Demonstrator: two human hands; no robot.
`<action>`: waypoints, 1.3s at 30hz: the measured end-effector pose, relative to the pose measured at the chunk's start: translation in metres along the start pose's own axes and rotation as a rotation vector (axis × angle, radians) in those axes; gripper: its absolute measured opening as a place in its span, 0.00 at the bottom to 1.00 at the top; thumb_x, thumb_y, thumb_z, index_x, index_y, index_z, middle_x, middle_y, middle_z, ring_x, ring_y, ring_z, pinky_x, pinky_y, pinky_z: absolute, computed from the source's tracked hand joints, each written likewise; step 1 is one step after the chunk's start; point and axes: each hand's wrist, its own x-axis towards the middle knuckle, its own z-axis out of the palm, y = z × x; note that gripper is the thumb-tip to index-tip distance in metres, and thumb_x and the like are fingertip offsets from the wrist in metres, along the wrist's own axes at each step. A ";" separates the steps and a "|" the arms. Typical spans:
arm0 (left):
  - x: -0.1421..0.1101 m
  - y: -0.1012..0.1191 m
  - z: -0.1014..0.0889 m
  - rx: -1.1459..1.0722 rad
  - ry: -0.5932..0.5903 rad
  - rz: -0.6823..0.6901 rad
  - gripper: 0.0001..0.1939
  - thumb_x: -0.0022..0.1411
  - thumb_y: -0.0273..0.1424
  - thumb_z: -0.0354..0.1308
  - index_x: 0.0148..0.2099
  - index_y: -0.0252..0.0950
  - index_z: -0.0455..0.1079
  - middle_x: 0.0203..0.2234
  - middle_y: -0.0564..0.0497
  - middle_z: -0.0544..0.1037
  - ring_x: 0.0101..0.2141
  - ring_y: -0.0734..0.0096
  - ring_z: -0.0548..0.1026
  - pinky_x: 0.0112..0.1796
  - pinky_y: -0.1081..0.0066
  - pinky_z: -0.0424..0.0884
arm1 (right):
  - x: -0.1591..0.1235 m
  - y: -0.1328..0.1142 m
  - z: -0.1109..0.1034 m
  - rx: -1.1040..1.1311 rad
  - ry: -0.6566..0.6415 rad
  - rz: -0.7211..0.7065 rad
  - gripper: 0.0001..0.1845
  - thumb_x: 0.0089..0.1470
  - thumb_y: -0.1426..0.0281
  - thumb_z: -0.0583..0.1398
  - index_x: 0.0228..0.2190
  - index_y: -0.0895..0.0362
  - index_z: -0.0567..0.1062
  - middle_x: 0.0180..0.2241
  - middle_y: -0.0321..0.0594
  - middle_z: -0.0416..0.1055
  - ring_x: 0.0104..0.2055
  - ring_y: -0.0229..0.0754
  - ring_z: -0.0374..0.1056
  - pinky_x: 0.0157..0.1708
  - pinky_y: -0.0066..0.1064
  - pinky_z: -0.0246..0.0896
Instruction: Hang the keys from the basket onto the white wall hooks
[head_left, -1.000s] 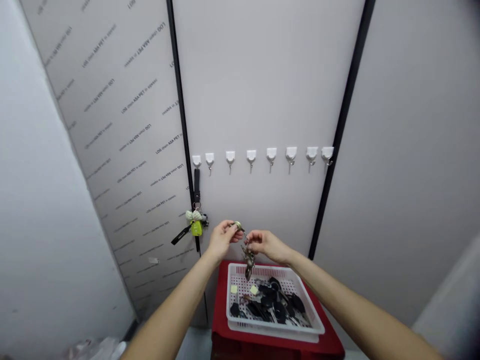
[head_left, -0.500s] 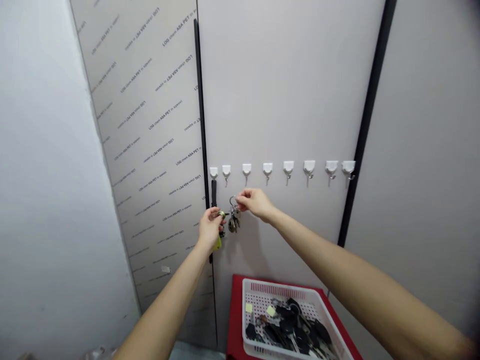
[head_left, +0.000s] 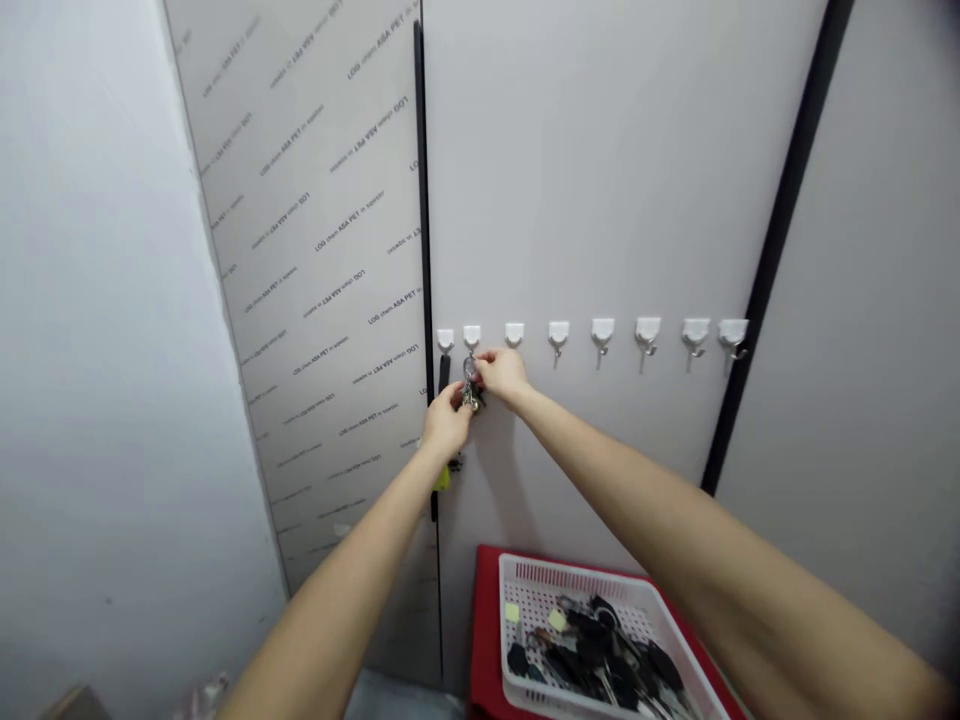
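Note:
My right hand [head_left: 502, 377] pinches the metal ring of a bunch of keys [head_left: 471, 393], right under the second white hook [head_left: 472, 336] from the left. Whether the ring is over that hook's prong I cannot tell. The fingers of my left hand [head_left: 448, 421] are closed around the lower part of the same bunch. Just left of it, a black strap [head_left: 445, 373] hangs from the first hook [head_left: 445, 341]. Below my left hand a yellow-green tag [head_left: 442, 480] shows, partly hidden by the hand.
More white hooks [head_left: 602, 330] run in a row to the right along the pale panel. Below, a white plastic basket [head_left: 510, 690] of keys and key fobs stands on a red surface [head_left: 486, 620]. A black vertical strip [head_left: 424, 200] edges the panel on the left.
Both hands have moved up with the key bunch, bringing its ring from below the hooks to the second one. My left hand now holds the bunch's lower part. The view has shifted slightly.

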 end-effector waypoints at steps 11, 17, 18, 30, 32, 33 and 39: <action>-0.117 -0.073 0.049 0.235 -0.410 -0.121 0.14 0.43 0.23 0.48 0.37 0.30 0.62 0.31 0.46 0.70 0.32 0.75 0.66 0.36 0.73 0.61 | -0.125 0.137 -0.068 -0.489 -0.653 -0.045 0.11 0.37 0.74 0.51 0.26 0.62 0.70 0.23 0.38 0.68 0.24 0.32 0.61 0.26 0.22 0.54; -0.171 -0.107 0.089 0.485 -0.746 -0.018 0.15 0.39 0.21 0.49 0.33 0.37 0.66 0.31 0.47 0.71 0.34 0.67 0.66 0.36 0.69 0.59 | -0.193 0.212 -0.091 -0.675 -0.854 -0.032 0.20 0.31 0.74 0.54 0.33 0.57 0.69 0.33 0.41 0.66 0.35 0.40 0.60 0.33 0.27 0.53; -0.174 -0.108 0.093 0.533 -0.764 0.006 0.14 0.39 0.20 0.49 0.31 0.37 0.67 0.29 0.46 0.71 0.34 0.65 0.66 0.36 0.68 0.59 | -0.197 0.217 -0.093 -0.686 -0.839 -0.044 0.20 0.31 0.74 0.54 0.33 0.57 0.68 0.34 0.42 0.65 0.36 0.41 0.59 0.34 0.28 0.52; -0.145 -0.089 0.097 -0.142 -0.820 -0.450 0.03 0.39 0.24 0.50 0.22 0.32 0.64 0.13 0.57 0.65 0.18 0.81 0.61 0.23 0.79 0.57 | -0.192 0.202 -0.101 -0.235 -0.562 0.092 0.17 0.38 0.76 0.48 0.33 0.60 0.68 0.32 0.41 0.67 0.34 0.37 0.61 0.36 0.28 0.53; -0.139 -0.077 0.093 -0.279 -0.814 -0.509 0.04 0.39 0.26 0.52 0.23 0.31 0.64 0.15 0.56 0.65 0.18 0.82 0.61 0.24 0.79 0.57 | -0.186 0.189 -0.096 -0.019 -0.566 0.143 0.17 0.40 0.72 0.49 0.35 0.60 0.66 0.32 0.40 0.67 0.33 0.37 0.61 0.33 0.29 0.55; -0.136 -0.071 0.091 -0.321 -0.819 -0.534 0.05 0.39 0.27 0.52 0.23 0.31 0.65 0.15 0.55 0.66 0.19 0.82 0.61 0.24 0.78 0.57 | -0.183 0.183 -0.093 0.065 -0.553 0.146 0.17 0.41 0.70 0.49 0.35 0.60 0.66 0.32 0.40 0.67 0.33 0.37 0.61 0.33 0.29 0.55; -0.128 -0.052 0.080 -0.531 -0.768 -0.592 0.09 0.37 0.31 0.55 0.24 0.30 0.64 0.16 0.55 0.65 0.20 0.83 0.63 0.25 0.78 0.58 | -0.160 0.151 -0.084 0.246 -0.423 0.093 0.10 0.39 0.68 0.52 0.26 0.61 0.68 0.25 0.35 0.66 0.30 0.34 0.60 0.33 0.27 0.54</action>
